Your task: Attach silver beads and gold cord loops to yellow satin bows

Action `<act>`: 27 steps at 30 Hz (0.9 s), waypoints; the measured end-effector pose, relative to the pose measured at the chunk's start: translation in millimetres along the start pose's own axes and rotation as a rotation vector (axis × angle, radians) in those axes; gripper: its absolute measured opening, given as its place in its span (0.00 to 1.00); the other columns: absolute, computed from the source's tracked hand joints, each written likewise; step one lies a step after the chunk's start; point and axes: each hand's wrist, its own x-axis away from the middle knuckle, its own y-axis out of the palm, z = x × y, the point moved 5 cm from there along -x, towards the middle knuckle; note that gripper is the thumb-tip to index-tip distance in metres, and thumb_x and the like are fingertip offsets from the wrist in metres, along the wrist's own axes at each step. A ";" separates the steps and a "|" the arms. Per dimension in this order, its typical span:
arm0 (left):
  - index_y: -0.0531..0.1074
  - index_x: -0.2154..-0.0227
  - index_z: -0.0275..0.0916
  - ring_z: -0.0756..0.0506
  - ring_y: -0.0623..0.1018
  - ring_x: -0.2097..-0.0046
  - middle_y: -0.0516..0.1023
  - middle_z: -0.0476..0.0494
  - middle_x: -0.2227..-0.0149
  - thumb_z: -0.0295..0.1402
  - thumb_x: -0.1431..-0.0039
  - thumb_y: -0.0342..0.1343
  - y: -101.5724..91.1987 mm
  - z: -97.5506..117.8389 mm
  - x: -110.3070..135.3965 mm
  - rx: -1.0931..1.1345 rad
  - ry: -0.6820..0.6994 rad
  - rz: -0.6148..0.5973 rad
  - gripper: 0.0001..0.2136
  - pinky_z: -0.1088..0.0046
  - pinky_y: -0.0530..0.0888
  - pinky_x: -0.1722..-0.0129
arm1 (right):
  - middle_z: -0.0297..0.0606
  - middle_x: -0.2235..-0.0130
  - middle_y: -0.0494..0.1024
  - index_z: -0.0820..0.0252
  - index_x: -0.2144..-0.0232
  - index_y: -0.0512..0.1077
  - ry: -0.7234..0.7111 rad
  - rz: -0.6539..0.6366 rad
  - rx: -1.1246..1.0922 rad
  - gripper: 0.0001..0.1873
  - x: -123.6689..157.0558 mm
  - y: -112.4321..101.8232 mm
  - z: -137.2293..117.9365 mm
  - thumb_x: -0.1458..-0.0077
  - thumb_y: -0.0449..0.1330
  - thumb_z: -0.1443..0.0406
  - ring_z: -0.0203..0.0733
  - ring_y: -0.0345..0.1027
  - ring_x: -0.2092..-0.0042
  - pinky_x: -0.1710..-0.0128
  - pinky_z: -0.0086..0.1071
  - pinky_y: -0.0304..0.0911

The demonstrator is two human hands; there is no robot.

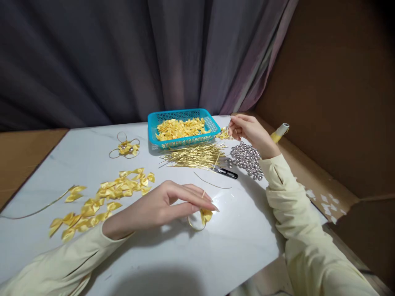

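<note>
My left hand [173, 203] rests on the white table [173, 255], fingers pressed together over a yellow ribbon petal on a loop of gold wire [200, 218]. My right hand [249, 131] is raised at the back right, beside the blue basket [182, 116], and pinches a small yellow ribbon piece [224, 133]. The basket holds several yellow ribbon petals. A bundle of gold wires [194, 155] lies in front of it. A heap of silver beads [247, 158] lies just below my right wrist.
Black snips [226, 172] lie by the wires, with one loose wire [212, 183] close by. A string of yellow petals [101, 201] spreads at the left. A finished wire flower [126, 149] lies at the back left. A glue tube [279, 132] lies on the right ledge.
</note>
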 end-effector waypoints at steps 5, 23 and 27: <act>0.76 0.59 0.43 0.47 0.77 0.55 0.79 0.46 0.57 0.29 0.43 0.53 -5.0 1.2 2.1 -0.034 -0.191 0.112 0.11 0.74 0.72 0.56 | 0.36 0.77 0.71 0.61 0.70 0.62 0.103 -0.085 0.271 0.18 3.8 9.4 5.2 0.37 0.42 0.56 0.31 0.62 0.81 0.81 0.26 0.56; 0.70 0.51 0.49 0.47 0.75 0.52 0.77 0.50 0.53 0.31 0.43 0.54 -2.4 -3.0 8.6 -0.039 -0.306 0.192 0.16 0.78 0.74 0.57 | 0.47 0.71 0.72 0.64 0.70 0.67 0.110 -0.123 1.084 0.13 57.6 3.7 43.7 0.42 0.44 0.67 0.41 0.63 0.71 0.75 0.30 0.47; 0.71 0.52 0.47 0.49 0.75 0.52 0.76 0.49 0.52 0.29 0.45 0.54 -3.8 -1.0 6.0 -0.024 -0.269 0.221 0.17 0.83 0.73 0.58 | 0.41 0.69 0.74 0.62 0.70 0.69 0.025 -0.311 1.026 0.10 65.4 15.9 45.5 0.43 0.48 0.66 0.38 0.65 0.69 0.71 0.28 0.53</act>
